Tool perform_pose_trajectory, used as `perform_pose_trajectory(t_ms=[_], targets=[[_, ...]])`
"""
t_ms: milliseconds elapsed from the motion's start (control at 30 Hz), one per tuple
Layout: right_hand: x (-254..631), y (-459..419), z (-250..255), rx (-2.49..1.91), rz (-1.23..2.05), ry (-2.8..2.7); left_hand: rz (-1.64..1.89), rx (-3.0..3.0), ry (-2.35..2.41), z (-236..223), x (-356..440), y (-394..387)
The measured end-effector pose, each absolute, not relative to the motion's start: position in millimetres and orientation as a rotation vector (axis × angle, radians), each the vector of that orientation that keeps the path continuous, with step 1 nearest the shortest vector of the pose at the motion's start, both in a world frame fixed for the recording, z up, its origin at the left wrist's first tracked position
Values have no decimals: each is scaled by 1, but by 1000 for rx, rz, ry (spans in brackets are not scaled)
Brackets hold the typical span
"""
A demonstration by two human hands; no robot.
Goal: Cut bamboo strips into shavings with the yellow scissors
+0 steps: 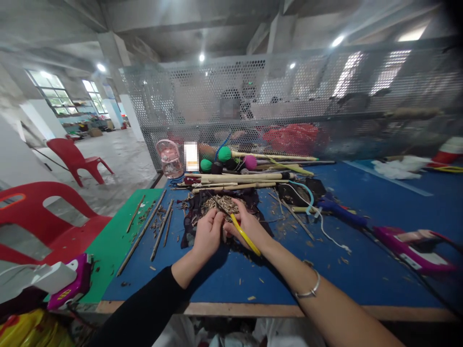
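Note:
My right hand [249,227] is wrapped round scissors with a yellow handle [246,236], whose dark blades point up and to the left. Close beside it, my left hand [209,232] is closed in a pinch near the blades; whatever lies between its fingertips is hidden. Both hands are over a dark cloth [191,226] that bears a heap of small brown chips [226,202]. Long thin sticks [159,236] lie to the left of the hands. Behind the heap, a bundle of pale sticks [242,178] runs across the table.
Balls of green yarn [224,153] and magenta yarn [250,162] lie at the back, before a perforated metal screen [202,96]. A clear pink bottle [170,159] stands back left. On the right are a blue glue gun [340,210] and a magenta power strip [412,250].

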State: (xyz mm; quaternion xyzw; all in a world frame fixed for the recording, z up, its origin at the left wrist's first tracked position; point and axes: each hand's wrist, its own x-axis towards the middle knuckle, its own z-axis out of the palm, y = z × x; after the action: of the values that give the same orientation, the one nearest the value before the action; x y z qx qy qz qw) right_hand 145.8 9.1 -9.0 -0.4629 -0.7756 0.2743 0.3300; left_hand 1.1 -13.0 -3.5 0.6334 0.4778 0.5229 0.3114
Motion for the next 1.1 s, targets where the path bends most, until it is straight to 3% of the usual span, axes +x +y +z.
perform_pose_trajectory(t_ms=[333,1100], targets=[[150,13,-10,-938,267,-2088,1333,1783,1185,0,5,-21],[155,12,-3,-995,705,-2144,1266,1708,1152,1,2,-19]])
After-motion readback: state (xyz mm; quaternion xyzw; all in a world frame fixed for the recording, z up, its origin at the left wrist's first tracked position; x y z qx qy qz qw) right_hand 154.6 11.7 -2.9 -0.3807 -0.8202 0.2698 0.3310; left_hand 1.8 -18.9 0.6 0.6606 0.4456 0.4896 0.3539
